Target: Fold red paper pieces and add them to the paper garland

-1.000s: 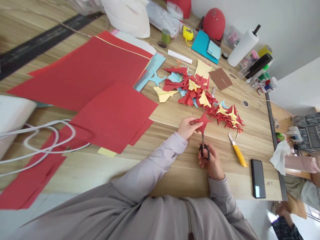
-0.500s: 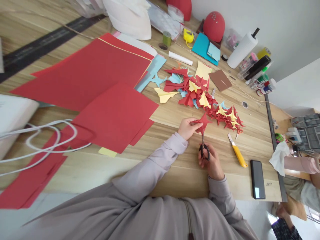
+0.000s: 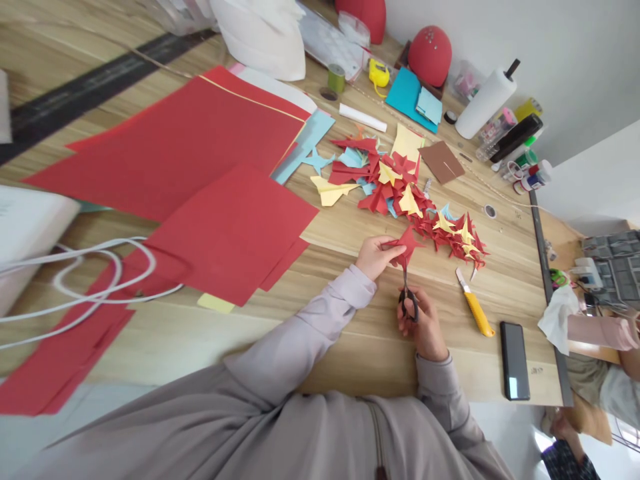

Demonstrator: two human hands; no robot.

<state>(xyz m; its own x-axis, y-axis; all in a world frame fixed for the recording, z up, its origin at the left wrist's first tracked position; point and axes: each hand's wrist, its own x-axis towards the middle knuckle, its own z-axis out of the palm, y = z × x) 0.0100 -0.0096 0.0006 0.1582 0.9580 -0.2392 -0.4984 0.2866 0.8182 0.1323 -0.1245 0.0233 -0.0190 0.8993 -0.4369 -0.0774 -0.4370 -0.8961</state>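
Note:
My left hand pinches a folded red paper star between thumb and fingers, just above the table. Black-handled scissors are gripped in my right hand, their blades pointing up at the star's lower point. Whether the blades have paper between them is too small to make out. Behind the star lies a long heap of folded red, yellow and blue paper shapes. A yellow utility knife rests to the right of my right hand, its blade out.
Large red paper sheets spread over the left side, with a white cable looped nearby. A phone lies near the right edge. At the back are a yellow tape measure, a white roll and several bottles. Another person's leg shows lower right.
The view has shifted very slightly. Both hands, the paper star and the scissors hold nearly the same position.

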